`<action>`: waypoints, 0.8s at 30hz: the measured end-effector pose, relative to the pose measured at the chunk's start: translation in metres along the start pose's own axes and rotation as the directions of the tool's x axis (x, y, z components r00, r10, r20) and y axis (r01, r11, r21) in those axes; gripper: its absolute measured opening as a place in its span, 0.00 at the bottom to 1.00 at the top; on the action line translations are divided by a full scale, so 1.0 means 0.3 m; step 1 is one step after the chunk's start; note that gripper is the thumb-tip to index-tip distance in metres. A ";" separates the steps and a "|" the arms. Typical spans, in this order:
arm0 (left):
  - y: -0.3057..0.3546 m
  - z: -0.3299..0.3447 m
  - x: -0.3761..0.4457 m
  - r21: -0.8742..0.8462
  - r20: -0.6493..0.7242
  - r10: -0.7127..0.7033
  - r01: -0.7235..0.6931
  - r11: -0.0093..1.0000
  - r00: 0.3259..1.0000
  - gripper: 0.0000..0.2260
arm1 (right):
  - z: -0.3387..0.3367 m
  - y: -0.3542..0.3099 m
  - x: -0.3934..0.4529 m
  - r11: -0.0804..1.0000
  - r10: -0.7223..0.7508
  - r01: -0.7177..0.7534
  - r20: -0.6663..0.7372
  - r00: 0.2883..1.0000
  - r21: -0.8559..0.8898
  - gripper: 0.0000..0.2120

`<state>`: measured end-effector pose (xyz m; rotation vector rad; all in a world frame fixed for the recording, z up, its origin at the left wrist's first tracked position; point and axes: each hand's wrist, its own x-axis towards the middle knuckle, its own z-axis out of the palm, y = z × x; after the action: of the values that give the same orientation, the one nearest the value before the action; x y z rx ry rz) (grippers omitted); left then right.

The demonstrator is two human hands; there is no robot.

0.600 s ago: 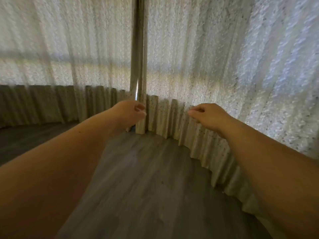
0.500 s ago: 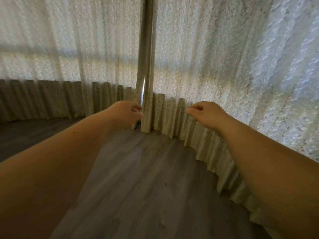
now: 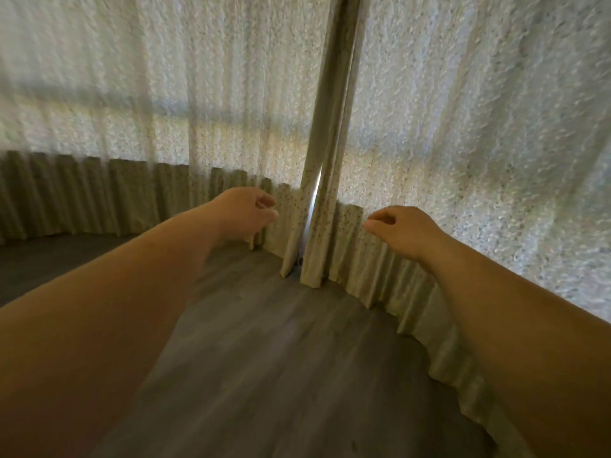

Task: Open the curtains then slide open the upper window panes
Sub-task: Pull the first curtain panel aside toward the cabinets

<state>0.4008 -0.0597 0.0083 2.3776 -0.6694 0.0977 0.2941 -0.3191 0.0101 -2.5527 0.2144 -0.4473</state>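
Observation:
Two pale, textured curtains hang shut to the floor: the left curtain (image 3: 165,94) and the right curtain (image 3: 463,127). They meet at a narrow bright slit (image 3: 313,201) in the middle. The window behind shows only as light and dim frame bars through the cloth. My left hand (image 3: 244,213) hovers just left of the slit, fingers loosely curled and slightly apart, close to the left curtain's edge folds. To the right of the slit, my right hand (image 3: 400,229) has its fingertips near the right curtain's folds. Neither hand clearly grips cloth.
Grey wood-look floor (image 3: 281,358) runs up to the curtain hems. The right curtain sweeps round close along my right arm. The lower band of both curtains is dark where a wall blocks the light.
The view has swung left, so the slit now sits further right. My left hand has come away from the slit's edge to its left. The curtains stay shut.

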 end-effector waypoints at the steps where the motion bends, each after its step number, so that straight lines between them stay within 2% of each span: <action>1: -0.012 -0.009 0.055 -0.013 -0.016 -0.002 0.002 1.000 1.000 0.18 | 0.006 0.002 0.055 1.000 -0.001 0.001 -0.017 1.000 0.009 0.16; 4: -0.057 -0.002 0.289 -0.070 -0.009 0.007 -0.008 0.998 1.000 0.17 | 0.049 0.042 0.285 0.999 0.004 -0.004 -0.025 1.000 0.033 0.16; 8: -0.097 0.072 0.531 -0.044 0.056 0.028 -0.026 0.999 0.998 0.17 | 0.101 0.142 0.519 1.000 0.023 -0.022 -0.018 1.000 0.022 0.14; 14: -0.132 0.224 0.953 -0.075 0.060 0.047 -0.043 0.996 0.997 0.15 | 0.156 0.351 0.922 0.998 0.015 -0.012 -0.058 0.998 0.062 0.15; 19: -0.127 0.327 1.395 -0.064 0.040 0.024 -0.022 0.998 0.999 0.16 | 0.152 0.534 1.358 0.990 -0.003 0.008 -0.032 0.999 0.140 0.16; 22: -0.145 0.361 1.616 -0.080 -0.019 0.008 -0.010 0.997 1.000 0.17 | 0.145 0.598 1.614 0.978 -0.017 0.024 -0.035 0.999 0.206 0.16; 24: -0.183 0.384 1.746 -0.064 -0.004 -0.019 0.019 0.998 1.000 0.17 | 0.172 0.624 1.772 0.967 -0.012 0.016 -0.017 1.000 0.255 0.17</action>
<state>0.8699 -0.3255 0.0100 2.3215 -0.6383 0.0726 0.7966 -0.5796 0.0132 -2.3000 0.1345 -0.4677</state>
